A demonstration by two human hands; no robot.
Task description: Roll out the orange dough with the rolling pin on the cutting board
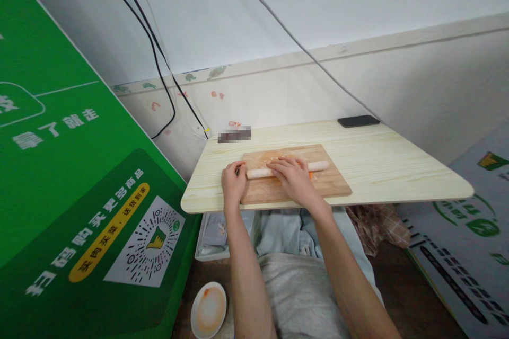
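Note:
A long pale roll (319, 166), whitish and slightly speckled, lies across a wooden cutting board (334, 185). My right hand (292, 175) is over its middle, fingers bent across it and pointing left. At the roll's left end my left hand (234, 183) is closed, thumb and fingertips pinched together. A small dark spot shows between those fingers, and I cannot make out what it is. Small orange bits (311, 175) lie beside the roll near my right hand, and pale crumbs are scattered on the board behind it.
The board sits on a pale wood-grain table (405, 175) against a wall. A black phone (358, 121) lies at the back right, a blurred-out dark object (234, 134) at the back left. Below left is a stained white bowl (209, 310). A green panel (99, 169) rises on the left.

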